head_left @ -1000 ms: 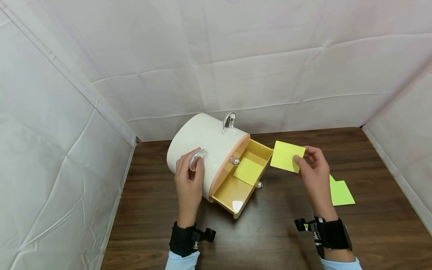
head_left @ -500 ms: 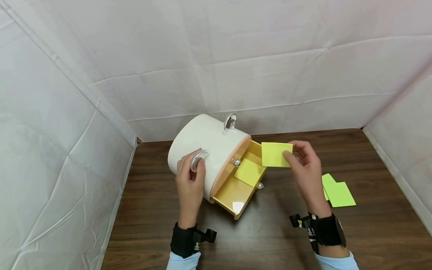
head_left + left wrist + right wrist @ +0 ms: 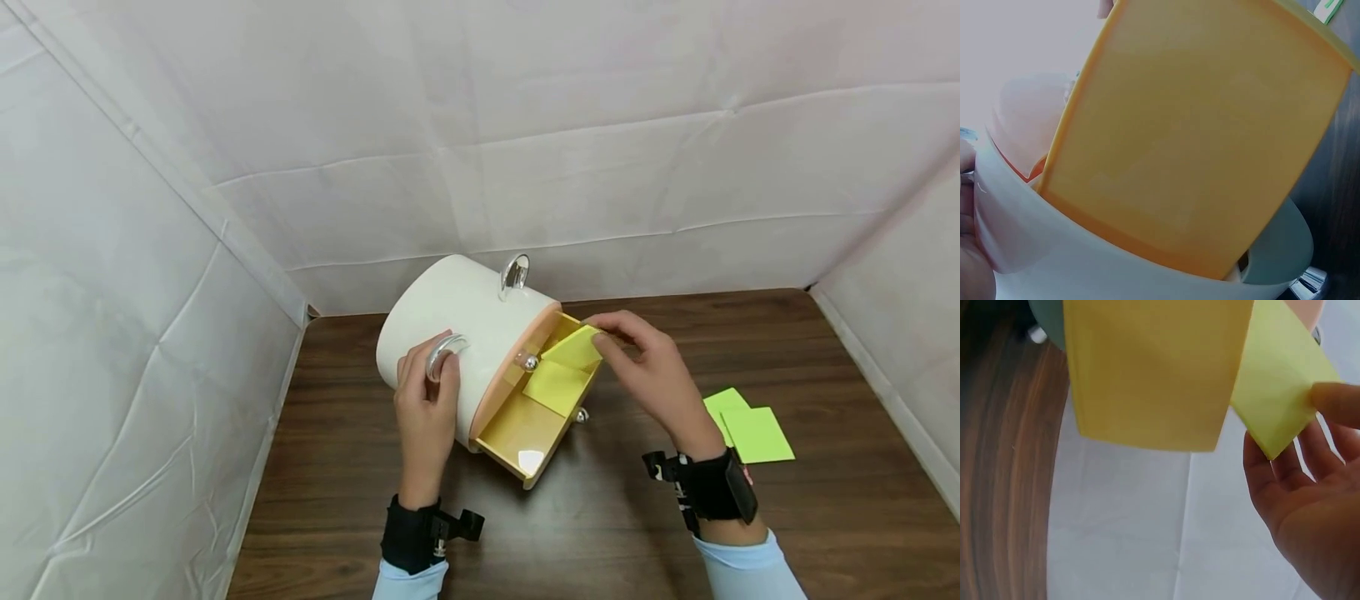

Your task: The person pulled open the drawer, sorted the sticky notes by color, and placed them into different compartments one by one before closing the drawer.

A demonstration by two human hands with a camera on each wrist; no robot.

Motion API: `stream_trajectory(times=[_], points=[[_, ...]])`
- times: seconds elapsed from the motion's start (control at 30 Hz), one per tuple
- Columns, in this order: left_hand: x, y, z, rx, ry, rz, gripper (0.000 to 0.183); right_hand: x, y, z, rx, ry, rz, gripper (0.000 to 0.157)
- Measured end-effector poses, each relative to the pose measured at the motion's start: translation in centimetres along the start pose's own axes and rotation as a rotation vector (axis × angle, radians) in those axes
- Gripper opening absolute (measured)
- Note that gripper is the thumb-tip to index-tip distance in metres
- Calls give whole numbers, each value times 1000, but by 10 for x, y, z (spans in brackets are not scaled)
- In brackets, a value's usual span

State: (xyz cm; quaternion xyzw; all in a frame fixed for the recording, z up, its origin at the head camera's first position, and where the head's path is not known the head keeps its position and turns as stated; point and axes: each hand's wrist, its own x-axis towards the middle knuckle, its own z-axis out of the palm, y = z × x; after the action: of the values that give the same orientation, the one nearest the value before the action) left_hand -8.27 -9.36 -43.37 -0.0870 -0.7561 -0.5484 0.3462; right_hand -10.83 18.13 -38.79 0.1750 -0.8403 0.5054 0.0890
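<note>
A white rounded storage box (image 3: 457,300) with silver ring-shaped handles lies at the middle, its yellow drawer (image 3: 517,427) pulled out toward the right. My left hand (image 3: 426,396) grips the near silver handle (image 3: 435,354), thumb and fingers about it. In my right hand (image 3: 648,371) a yellow sticky note (image 3: 576,346) is pinched by one corner, tilted over the drawer's far part. Beneath it, another yellow sticky note (image 3: 553,387) lies flat in the drawer. The right wrist view shows thumb and fingers on the held note (image 3: 1279,381) beside the drawer front (image 3: 1154,375).
Two green sticky notes (image 3: 759,435) overlap on the dark wooden table (image 3: 585,533), right of my right wrist. White cloth walls (image 3: 480,200) stand behind and at both sides. The second silver handle (image 3: 514,273) rises at the box's far side.
My right hand has moved left with the yellow sticky note, from beside the drawer to over its far part, and the note now tilts. The left hand stays on the handle.
</note>
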Motion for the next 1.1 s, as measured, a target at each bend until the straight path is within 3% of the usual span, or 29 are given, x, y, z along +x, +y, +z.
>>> stream_trajectory(times=[0.17,0.4,0.67,0.9,1.1], points=[[0,-1,-1,15,13,11,29,8,24,3,-98,-99,-53,23],[1,1,0,17,18,8,29,18,25,9,-168,-245,-69,19],[7,28,-2,-6,35,30,28,28,25,17,-152,-421,-91,19],[7,32,-3,-21,22,11,29,36,27,26,-301,-359,-157,20],[7,30,-2,-2,40,24,28,40,23,27,-401,-322,-159,23]])
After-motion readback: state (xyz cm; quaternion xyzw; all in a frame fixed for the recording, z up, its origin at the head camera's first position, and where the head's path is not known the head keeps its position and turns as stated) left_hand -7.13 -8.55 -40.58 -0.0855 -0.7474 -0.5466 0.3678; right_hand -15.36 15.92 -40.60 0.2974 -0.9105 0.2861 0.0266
